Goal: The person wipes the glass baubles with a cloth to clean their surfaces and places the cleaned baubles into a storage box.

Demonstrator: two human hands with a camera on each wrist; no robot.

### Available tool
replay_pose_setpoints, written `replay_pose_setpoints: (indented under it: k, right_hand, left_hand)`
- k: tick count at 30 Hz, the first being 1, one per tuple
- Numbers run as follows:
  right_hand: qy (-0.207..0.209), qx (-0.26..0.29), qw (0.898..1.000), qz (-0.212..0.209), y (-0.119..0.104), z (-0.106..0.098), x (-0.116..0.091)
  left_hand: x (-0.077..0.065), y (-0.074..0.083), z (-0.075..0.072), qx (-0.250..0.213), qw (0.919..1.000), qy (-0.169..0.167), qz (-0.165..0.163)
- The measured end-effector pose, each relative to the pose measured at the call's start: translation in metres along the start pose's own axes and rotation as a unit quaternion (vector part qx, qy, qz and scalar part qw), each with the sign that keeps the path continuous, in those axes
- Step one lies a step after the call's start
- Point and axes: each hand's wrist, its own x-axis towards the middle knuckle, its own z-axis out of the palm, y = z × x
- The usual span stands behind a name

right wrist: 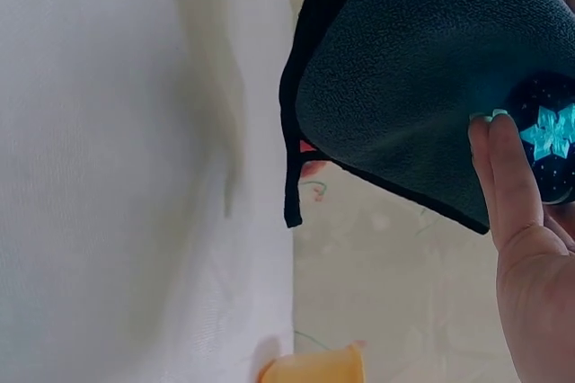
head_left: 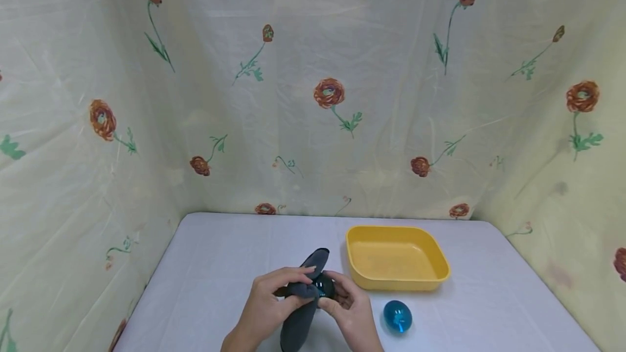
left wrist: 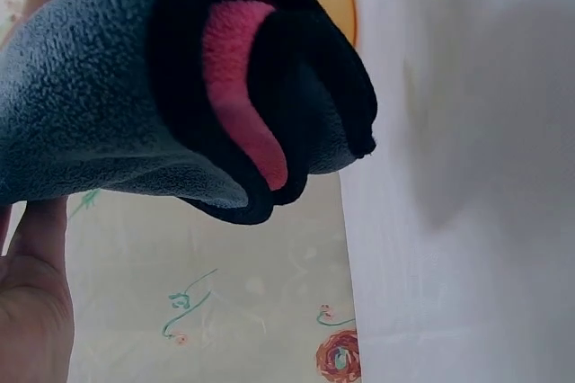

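Note:
A dark glass ball is held above the table by my right hand, thumb and fingers around its side. Inside it, the right wrist view shows a pale teal star-like shape. My left hand pinches a grey fleecy cloth bunched against the ball's left side. Black edging borders this cloth, and a pink inner face shows in the left wrist view. The cloth hides part of the ball and some left fingers. A translucent blue ball lies on the table beside my right hand.
A yellow rectangular tub stands behind and right of my hands. The white-covered table has its far edge against a hanging flower-printed sheet, which also encloses both sides.

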Motion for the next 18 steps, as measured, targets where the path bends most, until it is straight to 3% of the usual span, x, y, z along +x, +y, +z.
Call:
replay_pose_setpoints:
  k: [7, 18]
  right_hand:
    - [0.012, -0.022, 1.0, -0.015, -0.001, 0.0024, -0.0011]
    - [0.015, -0.03, 0.999, -0.022, -0.0056, 0.007, -0.0051]
  left_hand:
    - [0.0019, -0.0003, -0.0009, -0.002, 0.9999, 0.006, -0.009]
    - [0.005, 0.0009, -0.0062, -0.041, 0.9986, 0.0, -0.032]
